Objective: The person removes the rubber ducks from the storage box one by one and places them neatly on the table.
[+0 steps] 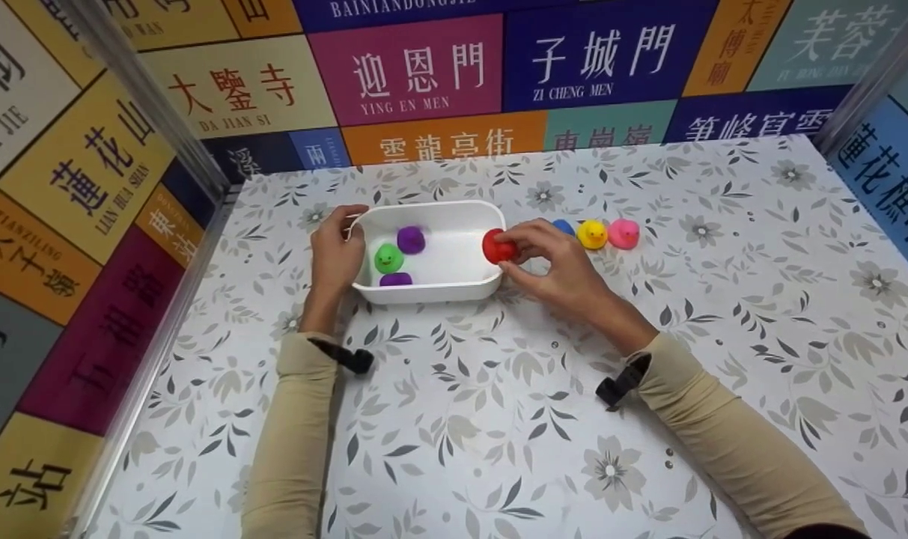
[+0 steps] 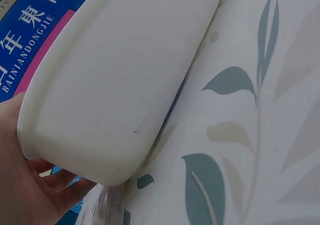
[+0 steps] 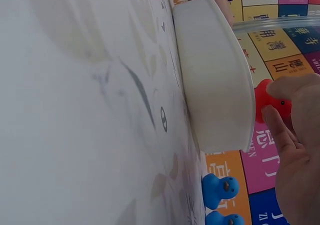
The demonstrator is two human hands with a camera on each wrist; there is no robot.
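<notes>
A white plastic tub [image 1: 431, 293] stands on the table. My left hand [image 1: 337, 251] grips its left end; in the left wrist view the thumb lies at the rim and the fingers curl against the outside. My right hand [image 1: 562, 262] pinches a red rubber duck [image 1: 496, 247] between thumb and fingers at the tub's right rim. The right wrist view shows this red duck [image 3: 262, 102] just above the rim. Inside the tub, toward the left, sit a green duck [image 1: 388, 259] and a purple duck [image 1: 411, 240]. Another purple piece [image 1: 395, 279] is partly hidden by the near wall.
Right of the tub, a yellow duck [image 1: 592, 234] and a pink duck [image 1: 623, 233] stand in a row with a blue duck [image 1: 563, 226], partly behind my right hand. The right wrist view shows two blue ducks [image 3: 219, 190]. A sign-covered wall [image 1: 424, 75] borders the floral table [image 1: 483, 419].
</notes>
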